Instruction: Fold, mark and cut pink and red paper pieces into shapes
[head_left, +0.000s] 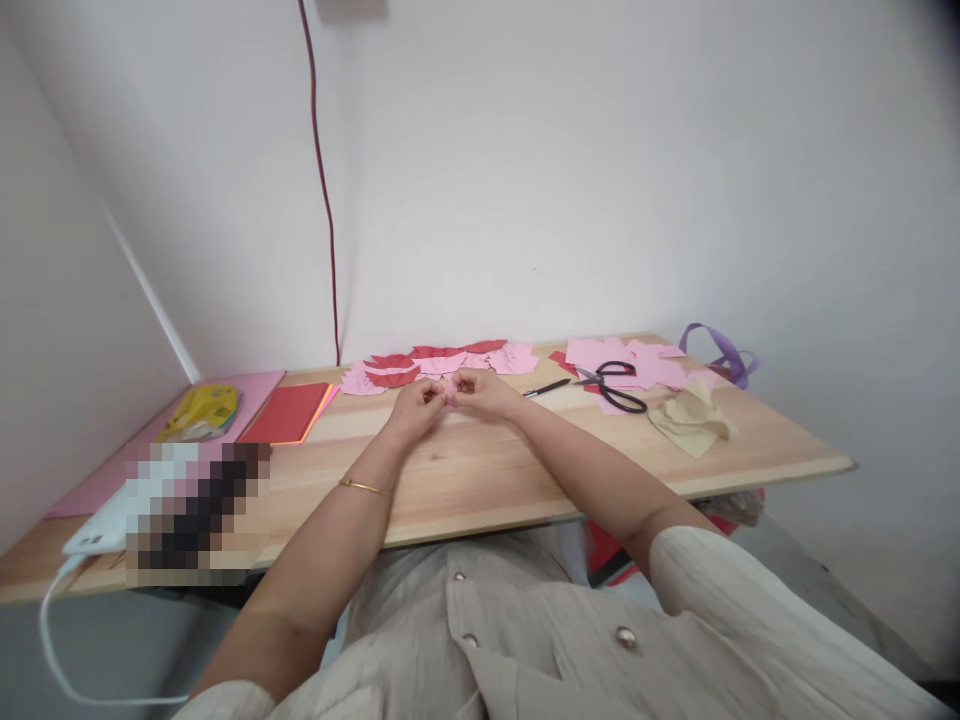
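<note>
My left hand [418,403] and my right hand [478,390] meet over the middle of the wooden table [480,470]. Both have their fingers pinched together on a small pink paper piece [448,397] held between them. Just behind my hands lies a row of pink and red folded paper pieces [439,362]. A gold bangle [365,487] sits on my left wrist.
Black scissors [616,388] and a black pen [547,388] lie to the right on pink sheets [634,360]. A beige crumpled cloth [694,418] and purple ribbon [724,352] are further right. Red paper [289,412], a yellow object [201,410] and a white device [97,530] are left.
</note>
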